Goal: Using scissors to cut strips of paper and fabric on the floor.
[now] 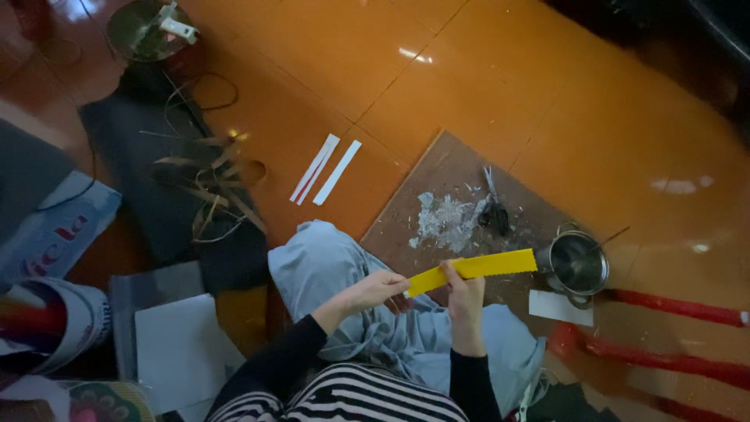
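Observation:
Both hands grip a long yellow paper strip (488, 267) with a zigzag edge, held level above my lap. My left hand (376, 289) pinches the strip's left end. My right hand (465, 301) holds it from below, a little right of the left hand, thumb on top. The strip's right end reaches toward a small steel pot (578, 264). I sit on the orange tiled floor in grey trousers (328, 270) and a striped top.
A brown board (437, 184) lies ahead with white paper scraps (444, 220) and black scissors (494, 212). White strips (326, 169) lie on the tiles. Brown curled strips (211, 191) rest on a dark mat at left. White sheets (180, 344) lie lower left, red rods (672, 309) at right.

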